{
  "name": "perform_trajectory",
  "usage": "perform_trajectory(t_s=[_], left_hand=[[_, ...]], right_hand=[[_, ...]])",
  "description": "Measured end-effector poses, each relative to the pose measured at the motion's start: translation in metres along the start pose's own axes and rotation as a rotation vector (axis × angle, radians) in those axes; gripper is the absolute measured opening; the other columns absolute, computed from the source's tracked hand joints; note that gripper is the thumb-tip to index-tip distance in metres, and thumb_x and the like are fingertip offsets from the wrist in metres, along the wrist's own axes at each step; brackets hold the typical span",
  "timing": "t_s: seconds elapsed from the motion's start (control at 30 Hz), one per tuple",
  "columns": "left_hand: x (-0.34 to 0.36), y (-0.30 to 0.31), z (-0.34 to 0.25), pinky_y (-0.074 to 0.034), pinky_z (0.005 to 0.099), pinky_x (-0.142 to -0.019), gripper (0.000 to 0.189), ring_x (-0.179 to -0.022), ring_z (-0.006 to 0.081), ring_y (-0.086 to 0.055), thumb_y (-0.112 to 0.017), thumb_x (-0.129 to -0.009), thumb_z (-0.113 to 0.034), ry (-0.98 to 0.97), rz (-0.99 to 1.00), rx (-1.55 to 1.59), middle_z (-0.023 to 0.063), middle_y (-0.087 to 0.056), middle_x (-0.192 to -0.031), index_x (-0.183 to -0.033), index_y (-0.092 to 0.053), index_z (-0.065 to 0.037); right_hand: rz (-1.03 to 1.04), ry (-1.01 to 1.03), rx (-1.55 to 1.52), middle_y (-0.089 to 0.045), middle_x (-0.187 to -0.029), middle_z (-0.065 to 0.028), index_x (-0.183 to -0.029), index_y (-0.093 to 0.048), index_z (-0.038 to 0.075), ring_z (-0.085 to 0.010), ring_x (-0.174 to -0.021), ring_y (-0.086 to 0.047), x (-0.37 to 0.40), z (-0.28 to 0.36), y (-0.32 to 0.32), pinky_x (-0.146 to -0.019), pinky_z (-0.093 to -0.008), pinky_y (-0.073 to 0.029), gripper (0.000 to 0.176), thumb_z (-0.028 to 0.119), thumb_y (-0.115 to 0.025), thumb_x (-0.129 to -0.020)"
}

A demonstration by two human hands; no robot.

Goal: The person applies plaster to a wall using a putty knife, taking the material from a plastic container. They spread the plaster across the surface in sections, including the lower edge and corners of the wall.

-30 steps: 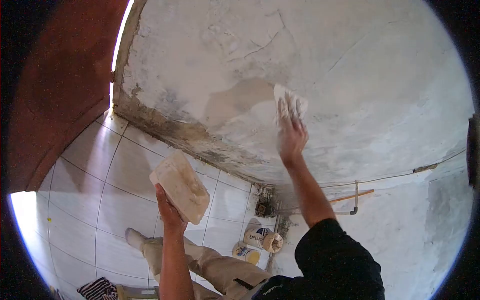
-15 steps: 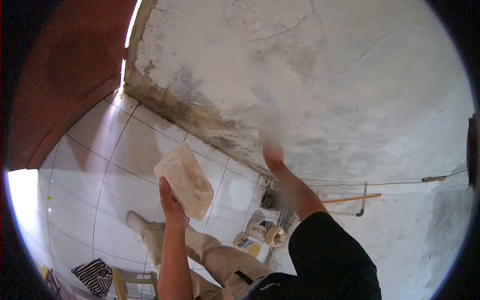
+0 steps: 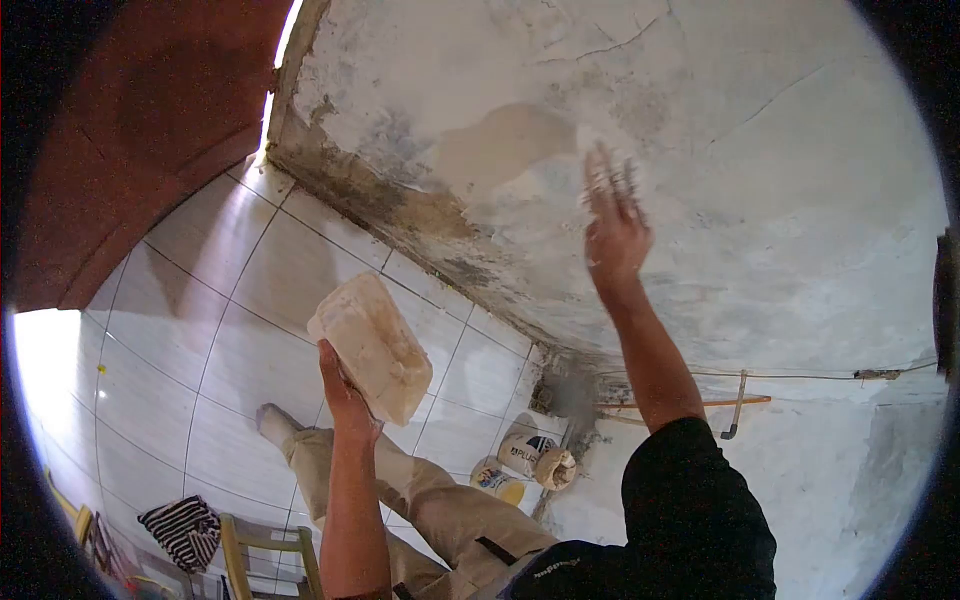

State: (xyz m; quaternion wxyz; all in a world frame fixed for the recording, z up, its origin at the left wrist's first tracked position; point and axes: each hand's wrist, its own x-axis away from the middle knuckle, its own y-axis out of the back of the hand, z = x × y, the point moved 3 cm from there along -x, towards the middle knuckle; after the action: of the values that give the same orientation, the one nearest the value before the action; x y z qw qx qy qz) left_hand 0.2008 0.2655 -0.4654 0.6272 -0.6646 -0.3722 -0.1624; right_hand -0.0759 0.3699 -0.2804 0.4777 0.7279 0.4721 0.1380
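A pale rectangular tub, smeared with a whitish paste, rests in my left hand, whose fingers wrap its lower left side. My right hand is raised against the patchy wall, fingers apart and coated in white, slightly blurred, holding nothing. Left of that hand, a darker beige patch shows on the wall. Whether the fingertips touch the wall is hard to tell.
Two labelled buckets and a small open container stand by the wall's base. A wooden chair, a striped cloth, a red-brown curtain-like surface and a pipe are around.
My right hand has moved up and right along the wall, and its fingers now show apart. The beige patch has come into clear view. The tub remains in my left hand.
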Motion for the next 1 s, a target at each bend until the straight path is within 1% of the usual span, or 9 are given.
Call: perform_trajectory(t_s=[0.17,0.23,0.3,0.4,0.47,0.6,0.77,0.9,1.0], left_hand=[[-0.003,0.000,0.011,-0.042,0.0370,-0.090,0.063,-0.109,0.0228,-0.049,-0.040,-0.089,-0.053,0.005,0.052,0.030,0.0090,-0.047,-0.123,-0.130,-0.034,-0.006],[-0.006,-0.002,0.014,-0.043,0.0368,-0.090,0.063,-0.108,0.0225,-0.050,-0.040,-0.089,-0.053,0.011,0.023,0.011,0.0088,-0.047,-0.122,-0.130,-0.035,-0.006],[-0.009,0.001,0.015,-0.043,0.0366,-0.089,0.062,-0.107,0.0222,-0.050,-0.040,-0.089,-0.052,0.018,-0.014,-0.015,0.0086,-0.047,-0.122,-0.130,-0.035,-0.006],[-0.012,0.018,0.019,-0.043,0.0363,-0.090,0.062,-0.107,0.0212,-0.050,-0.040,-0.089,-0.052,-0.003,0.002,-0.110,0.0088,-0.047,-0.122,-0.130,-0.035,-0.005],[-0.019,0.038,0.019,-0.042,0.0366,-0.091,0.062,-0.109,0.0206,-0.049,-0.039,-0.090,-0.051,-0.018,0.018,-0.191,0.0082,-0.047,-0.123,-0.130,-0.034,-0.005],[-0.027,0.053,-0.004,-0.042,0.0372,-0.092,0.060,-0.111,0.0206,-0.048,-0.038,-0.090,-0.050,0.001,0.008,-0.062,0.0077,-0.046,-0.125,-0.131,-0.034,-0.007],[-0.051,0.050,-0.035,-0.042,0.0385,-0.093,0.056,-0.114,0.0228,-0.047,-0.033,-0.091,-0.051,-0.154,-0.054,0.162,0.0063,-0.044,-0.128,-0.132,-0.034,-0.012],[-0.080,0.046,-0.056,-0.042,0.0411,-0.093,0.052,-0.109,0.0267,-0.048,-0.033,-0.092,-0.048,-0.209,0.078,0.165,0.0069,-0.046,-0.123,-0.129,-0.036,-0.012],[-0.092,0.050,-0.063,-0.041,0.0377,-0.093,0.054,-0.113,0.0229,-0.047,-0.030,-0.092,-0.050,-0.242,0.068,0.149,0.0056,-0.045,-0.126,-0.131,-0.035,-0.014]], right_hand=[[0.011,0.022,0.214,-0.030,-0.143,-0.0009,-0.134,-0.038,0.016,-0.0231,-0.129,-0.033,0.026,-0.027,-0.053,-0.087,-0.0316,-0.046,0.069,-0.005,-0.052,-0.071],[0.246,-0.051,0.211,-0.028,-0.144,-0.0038,-0.136,-0.034,0.016,-0.0256,-0.129,-0.033,0.060,-0.020,-0.102,-0.089,-0.0322,-0.045,0.063,0.003,-0.051,-0.077],[0.250,0.033,0.228,-0.045,-0.132,-0.0084,-0.129,-0.044,0.013,-0.0265,-0.119,-0.045,0.103,0.001,-0.141,-0.081,-0.0338,-0.051,0.057,-0.002,-0.053,-0.074],[0.370,0.031,0.182,-0.031,-0.141,-0.0077,-0.137,-0.033,0.015,-0.0280,-0.125,-0.036,0.186,0.017,-0.231,-0.091,-0.0368,-0.044,0.058,0.012,-0.049,-0.081],[0.812,-0.274,-0.106,-0.035,-0.139,-0.0107,-0.135,-0.036,0.015,-0.0261,-0.124,-0.039,0.227,0.023,-0.292,-0.089,-0.0399,-0.044,0.058,0.011,-0.050,-0.079],[0.365,-0.055,-0.126,-0.056,-0.115,-0.0157,-0.123,-0.048,0.011,-0.0264,-0.103,-0.056,0.124,0.074,-0.201,-0.068,-0.0357,-0.052,0.047,0.007,-0.052,-0.077],[-0.283,-0.326,-0.280,-0.061,-0.096,-0.0187,-0.109,-0.058,0.009,-0.0338,-0.077,-0.062,0.026,0.073,-0.123,-0.064,-0.0394,-0.051,0.046,-0.002,-0.055,-0.064],[-0.372,-0.292,-0.081,-0.059,-0.105,-0.0188,-0.119,-0.054,0.011,-0.0332,-0.093,-0.060,0.009,0.081,-0.148,-0.067,-0.0394,-0.051,0.060,-0.006,-0.051,-0.062],[-0.263,-0.260,-0.089,-0.047,-0.129,-0.0128,-0.127,-0.047,0.009,-0.0317,-0.120,-0.045,0.007,0.116,-0.191,-0.084,-0.0400,-0.047,0.062,0.002,-0.056,-0.067]])
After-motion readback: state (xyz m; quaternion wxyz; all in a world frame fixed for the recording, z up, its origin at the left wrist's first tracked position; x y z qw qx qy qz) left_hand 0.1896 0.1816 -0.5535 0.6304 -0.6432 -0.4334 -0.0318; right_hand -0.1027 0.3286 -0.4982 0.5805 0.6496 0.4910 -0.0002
